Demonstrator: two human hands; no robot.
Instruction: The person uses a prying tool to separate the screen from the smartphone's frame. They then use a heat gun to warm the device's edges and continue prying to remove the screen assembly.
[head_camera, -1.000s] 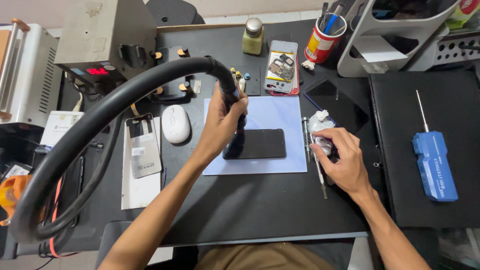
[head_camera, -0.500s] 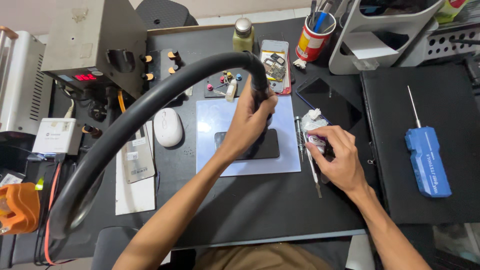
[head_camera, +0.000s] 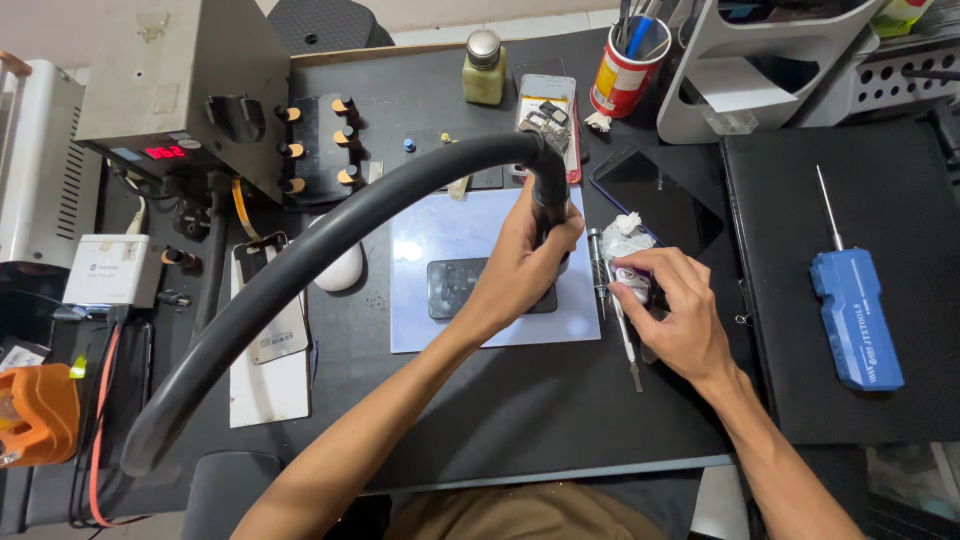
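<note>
The left hand (head_camera: 530, 262) is clenched round the black handle of a hot-air wand (head_camera: 550, 195), held nearly upright with its nozzle pointing down at a dark phone (head_camera: 460, 288). The phone is a flat black slab with rounded corners and a dull, smudged face; it lies level on a pale blue mat (head_camera: 440, 235) in the middle of the black desk (head_camera: 520, 410), its right end hidden under the hand. A thick black hose (head_camera: 300, 280) arcs from the wand to the near left. The right hand (head_camera: 675, 310) grasps a small white and purple container (head_camera: 632, 280) just right of the mat, beside a slim metal tool (head_camera: 625, 340). A blue screwdriver (head_camera: 855, 315) lies well apart on the right.
</note>
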